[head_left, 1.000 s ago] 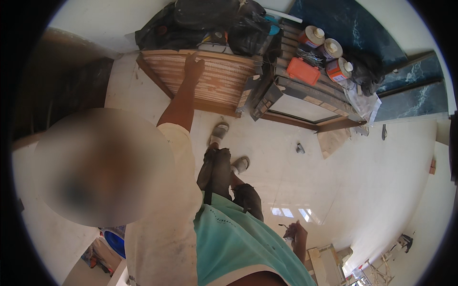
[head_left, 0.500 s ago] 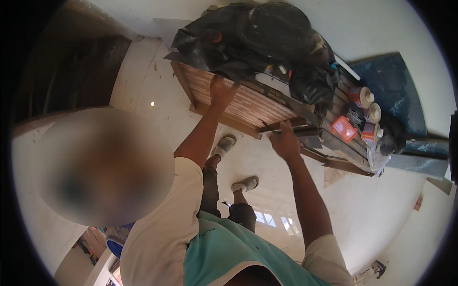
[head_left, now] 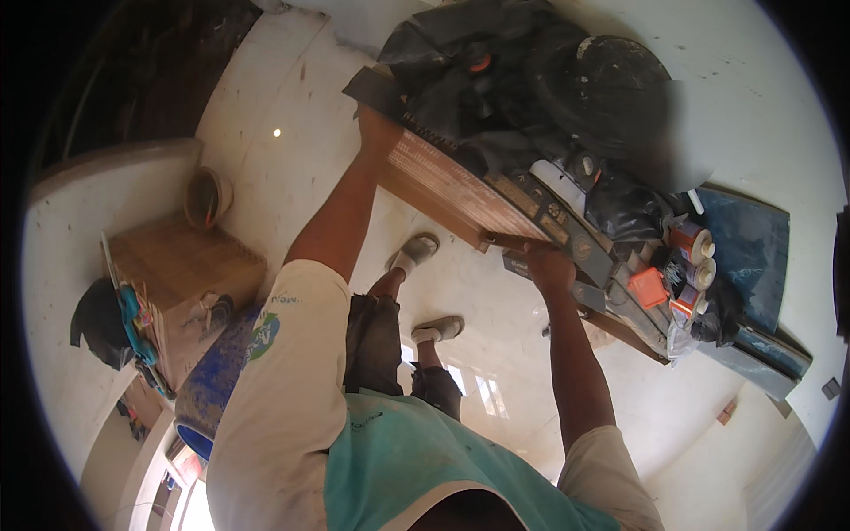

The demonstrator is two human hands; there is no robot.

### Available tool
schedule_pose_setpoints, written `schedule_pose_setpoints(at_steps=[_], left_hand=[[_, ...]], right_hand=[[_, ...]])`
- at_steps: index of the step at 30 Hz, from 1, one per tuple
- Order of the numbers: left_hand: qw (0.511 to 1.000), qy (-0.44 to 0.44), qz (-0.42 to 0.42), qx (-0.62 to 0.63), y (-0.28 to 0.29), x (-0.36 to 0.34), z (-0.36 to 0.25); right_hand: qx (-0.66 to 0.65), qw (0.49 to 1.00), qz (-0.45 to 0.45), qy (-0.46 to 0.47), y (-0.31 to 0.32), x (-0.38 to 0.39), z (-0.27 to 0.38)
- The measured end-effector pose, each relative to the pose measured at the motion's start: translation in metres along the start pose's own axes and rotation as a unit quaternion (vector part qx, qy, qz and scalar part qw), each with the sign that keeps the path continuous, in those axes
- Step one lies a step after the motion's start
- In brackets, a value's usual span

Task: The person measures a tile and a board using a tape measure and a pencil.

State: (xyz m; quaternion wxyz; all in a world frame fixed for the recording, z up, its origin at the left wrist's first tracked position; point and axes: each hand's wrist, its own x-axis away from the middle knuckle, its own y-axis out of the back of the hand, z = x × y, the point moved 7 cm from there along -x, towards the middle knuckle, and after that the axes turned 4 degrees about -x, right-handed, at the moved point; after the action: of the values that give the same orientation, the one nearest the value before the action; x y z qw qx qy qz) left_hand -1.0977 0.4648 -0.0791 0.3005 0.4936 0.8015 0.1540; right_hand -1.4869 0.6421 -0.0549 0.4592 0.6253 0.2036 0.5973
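A long, flat cardboard carton (head_left: pixel 456 190) with fine pale print on its side and a dark printed top edge lies slanted in front of me. My left hand (head_left: pixel 379 133) is closed on its left end, just under a dark flap; the fingertips are partly hidden. At the carton's right end, my right hand (head_left: pixel 549 267) is closed on the lower corner, its fingers mostly out of sight behind the cardboard. Black plastic sheeting (head_left: pixel 434 57) and a dark round lid-like thing (head_left: pixel 620 80) lie just beyond the carton.
To the right sit several cans (head_left: pixel 702 273), an orange-red container (head_left: pixel 649 288) and dark blue panels (head_left: pixel 753 257) against the wall. At left are a brown cardboard box (head_left: pixel 177 248), a small bucket (head_left: pixel 209 196) and a blue drum (head_left: pixel 212 380). My sandalled feet stand on the pale floor.
My left hand has shifted from the carton's upper edge to its left end. The carton's printed top edge now shows more. The view has turned, bringing in the box and more of the drum at left.
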Motion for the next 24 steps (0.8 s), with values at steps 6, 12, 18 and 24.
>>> schedule_pose_setpoints(at_steps=[6, 12, 18, 24], left_hand=[[1.000, -0.027, 0.009, 0.006, 0.000, -0.009, 0.000], [0.965, 0.105, 0.045, 0.237, -0.026, 0.000, 0.047], [1.000, 0.011, 0.019, 0.000, 0.000, -0.017, 0.016], [0.994, 0.091, 0.062, -0.029, 0.005, -0.023, 0.040]], right_hand=[[-0.011, 0.994, -0.105, 0.003, 0.051, 0.013, 0.027], [0.022, 0.996, -0.070, 0.041, 0.004, -0.002, -0.005], [0.034, 0.980, -0.161, 0.116, 0.031, -0.007, 0.005], [0.028, 0.988, -0.103, 0.110, 0.031, -0.023, 0.004]])
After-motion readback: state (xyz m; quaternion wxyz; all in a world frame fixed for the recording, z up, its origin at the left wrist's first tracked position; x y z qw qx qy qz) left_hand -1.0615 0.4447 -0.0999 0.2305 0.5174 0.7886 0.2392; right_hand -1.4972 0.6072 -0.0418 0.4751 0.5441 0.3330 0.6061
